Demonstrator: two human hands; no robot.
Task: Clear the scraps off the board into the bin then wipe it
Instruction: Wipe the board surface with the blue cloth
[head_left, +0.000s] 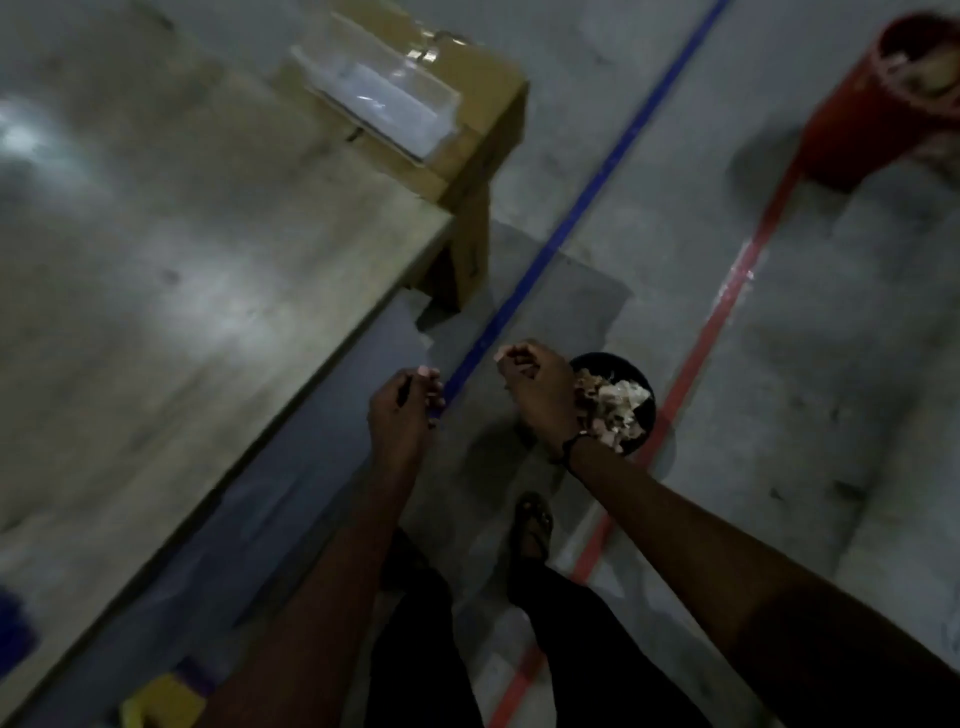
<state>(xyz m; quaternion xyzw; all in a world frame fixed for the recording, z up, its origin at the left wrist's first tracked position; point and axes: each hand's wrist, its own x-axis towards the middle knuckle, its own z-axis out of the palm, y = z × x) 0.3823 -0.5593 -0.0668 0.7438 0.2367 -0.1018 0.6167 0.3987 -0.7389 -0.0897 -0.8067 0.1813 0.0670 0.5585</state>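
Down on the grey floor (779, 322) sits a small black bin (641, 410), its mouth heaped with pale scraps (613, 400). It stands just beside a red tape line (722, 317) that runs along the floor, with a blue tape line (587, 192) running roughly parallel further left. The right hand (540, 387) hangs above the bin's left edge and covers part of its rim; the fingers are curled inward, the tips close together, and the blur leaves it unclear whether the grip is pinching anything. A dark band circles that wrist. The left hand (402, 410) is held out over the floor near the blue line, just off the edge of the table (171, 270); its fingers are also loosely curled, and whether the grip holds anything cannot be told.

The table fills the left of the view, its pale top bare where visible. A cardboard box (467, 150) stands at the table's far corner, with a clear plastic piece (379, 104) lying across its top. A red bucket (878, 104) stands well apart at the upper right. Below the hands, dark trousers and a sandalled foot (532, 525) stand between the two tape lines. A yellow item (166, 701) shows at the bottom left edge. No board can be made out.
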